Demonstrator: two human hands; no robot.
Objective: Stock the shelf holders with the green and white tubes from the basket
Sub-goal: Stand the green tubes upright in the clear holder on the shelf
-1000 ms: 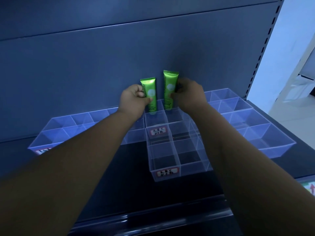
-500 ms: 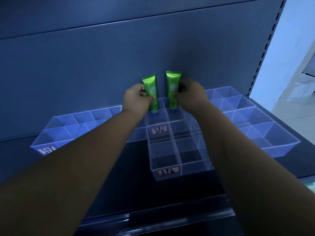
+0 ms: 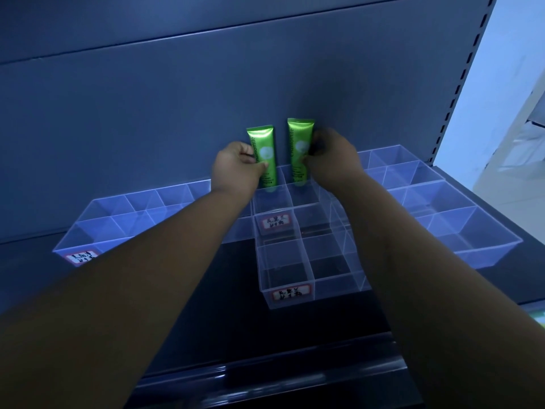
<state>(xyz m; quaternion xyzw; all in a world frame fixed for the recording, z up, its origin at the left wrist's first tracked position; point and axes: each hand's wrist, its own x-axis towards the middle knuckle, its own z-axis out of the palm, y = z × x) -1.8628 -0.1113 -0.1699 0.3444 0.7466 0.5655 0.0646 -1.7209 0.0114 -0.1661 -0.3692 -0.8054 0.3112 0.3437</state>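
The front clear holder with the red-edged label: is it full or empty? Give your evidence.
Empty. Through the front holder only dark shelf shows in its clear compartments; the left tube and right tube stand farther back.

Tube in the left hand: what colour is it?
Glossy green tube with a pale round mark; the left hand pinches it. Head view, the only one.
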